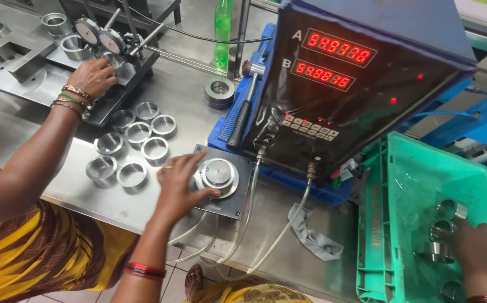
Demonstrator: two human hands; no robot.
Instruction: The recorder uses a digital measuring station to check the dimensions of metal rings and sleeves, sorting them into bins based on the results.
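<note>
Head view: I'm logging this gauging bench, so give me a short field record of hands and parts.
Left hand: fingers spread against the metal ring on the black gauge plate
Right hand: inside the green crate, at loose metal cups; grip hidden
Co-worker's hand: at the dial gauges
Table: cluster of machined rings
Readout box: two red digit rows lit

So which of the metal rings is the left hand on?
The ring seated on the black gauge plate; the left hand touches it, others lie loose.
</note>
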